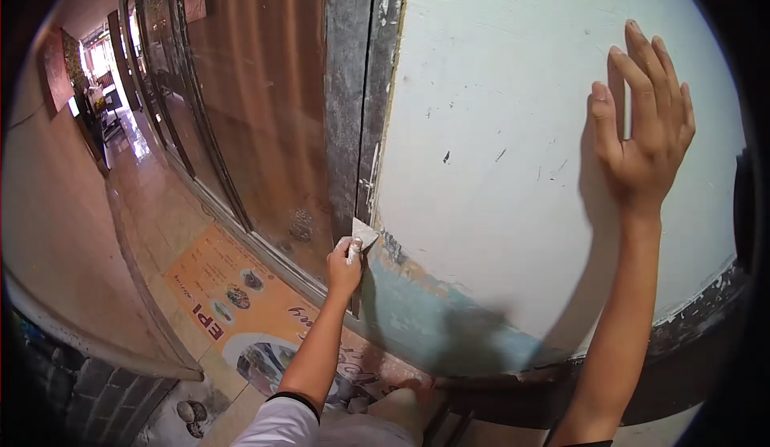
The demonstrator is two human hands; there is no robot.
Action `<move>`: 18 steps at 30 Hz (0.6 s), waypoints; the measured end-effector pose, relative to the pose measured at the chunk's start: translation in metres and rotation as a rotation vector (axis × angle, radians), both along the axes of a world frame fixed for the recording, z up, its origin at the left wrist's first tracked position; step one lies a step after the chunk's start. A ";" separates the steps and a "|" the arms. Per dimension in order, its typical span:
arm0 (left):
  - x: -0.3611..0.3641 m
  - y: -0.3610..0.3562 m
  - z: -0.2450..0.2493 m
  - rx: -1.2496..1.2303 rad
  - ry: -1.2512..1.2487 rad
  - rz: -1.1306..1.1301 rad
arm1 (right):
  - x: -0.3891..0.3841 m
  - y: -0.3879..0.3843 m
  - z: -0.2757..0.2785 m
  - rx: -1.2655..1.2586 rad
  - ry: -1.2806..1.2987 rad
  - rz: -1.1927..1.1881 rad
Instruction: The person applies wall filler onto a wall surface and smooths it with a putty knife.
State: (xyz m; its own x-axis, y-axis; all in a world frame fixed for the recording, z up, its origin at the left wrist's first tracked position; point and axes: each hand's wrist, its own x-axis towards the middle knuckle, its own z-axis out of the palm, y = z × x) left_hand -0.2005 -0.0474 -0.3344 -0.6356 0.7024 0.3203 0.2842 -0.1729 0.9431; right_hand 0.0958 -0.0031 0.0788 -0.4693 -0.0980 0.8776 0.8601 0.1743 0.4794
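Observation:
My left hand (345,264) is closed around the handle of a putty knife (364,233). White residue coats its triangular blade, whose edge is right at the lower left corner of the white wall (489,126), beside the dark frame. Below the blade, the white gives way to bare teal paint (449,327) with chipped, brownish patches along the border. High on the right, my right hand (646,130) has its fingers stretched out, fingertips at the wall, and holds nothing. Its shadow falls just left of it.
A dark weathered frame (346,86) runs up beside the wall, with a glazed panel (265,102) and brown curtain to its left. On the tiled floor lies an orange printed banner (212,266). A grey block wall (104,391) stands lower left, and a corridor leads away to a bright opening.

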 end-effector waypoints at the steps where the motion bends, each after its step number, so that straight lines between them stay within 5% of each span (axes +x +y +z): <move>1: -0.003 -0.001 0.006 -0.060 0.096 0.017 | -0.002 -0.002 -0.001 -0.020 0.027 0.015; 11: 0.003 0.003 -0.014 -0.008 0.039 0.030 | -0.001 -0.001 0.001 -0.010 0.018 0.022; 18: -0.003 0.001 0.024 0.014 0.114 0.018 | 0.000 0.000 -0.001 -0.022 0.016 0.031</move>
